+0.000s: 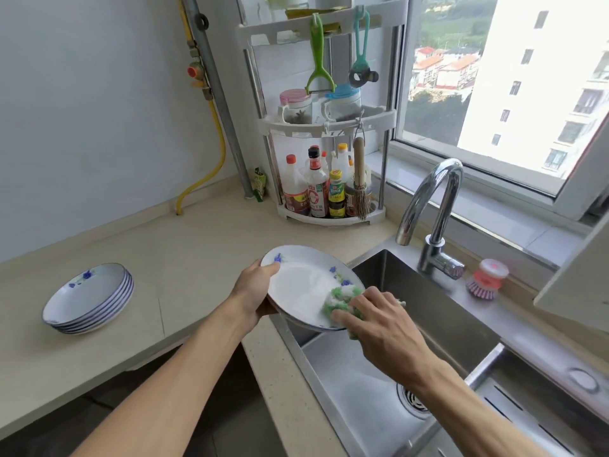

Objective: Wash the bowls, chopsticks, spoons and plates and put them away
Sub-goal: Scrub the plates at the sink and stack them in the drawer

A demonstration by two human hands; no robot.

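My left hand [255, 290] grips the left rim of a white plate with blue flowers [303, 285], held tilted over the near-left corner of the steel sink [379, 374]. My right hand [379, 321] holds a green and white scrubbing sponge [339, 298] and presses it against the plate's lower right part, which looks soapy. A stack of several matching plates [89, 298] sits on the counter to the left.
A chrome tap [431, 209] arches over the sink's back edge, with a pink dish brush [487, 278] beside it. A corner rack [329, 166] holds sauce bottles, jars and hanging tools. A window runs along the right. The sink drain [412, 400] is partly hidden by my right forearm.
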